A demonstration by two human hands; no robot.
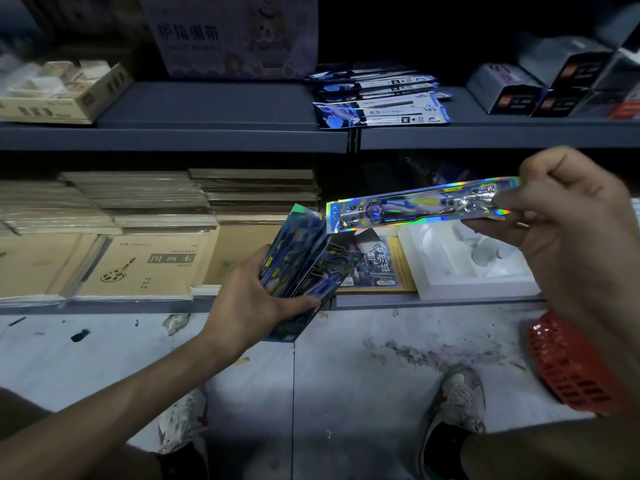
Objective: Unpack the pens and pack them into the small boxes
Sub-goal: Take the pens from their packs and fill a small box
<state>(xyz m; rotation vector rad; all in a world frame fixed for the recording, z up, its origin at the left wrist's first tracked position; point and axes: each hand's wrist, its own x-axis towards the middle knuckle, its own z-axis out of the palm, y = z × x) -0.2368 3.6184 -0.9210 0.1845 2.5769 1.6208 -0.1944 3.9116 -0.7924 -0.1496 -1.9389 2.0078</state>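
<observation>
My left hand [249,299] grips a dark blue printed small box [301,268], its flap open at the top, in the middle of the view. To its upper right, my right hand [568,209] pinches the right end of a long shiny holographic pen packet [415,206]. The packet lies almost level, and its left end nearly touches the box's open top. A pile of blue pen packs [381,98] lies on the upper shelf.
Stacks of brown drawing books [145,265] fill the lower shelf at left. A white foam tray [464,261] sits at lower right, a red plastic basket [571,362] on the floor by my right foot. Dark boxes [540,88] and a cardboard carton [59,91] stand on the upper shelf.
</observation>
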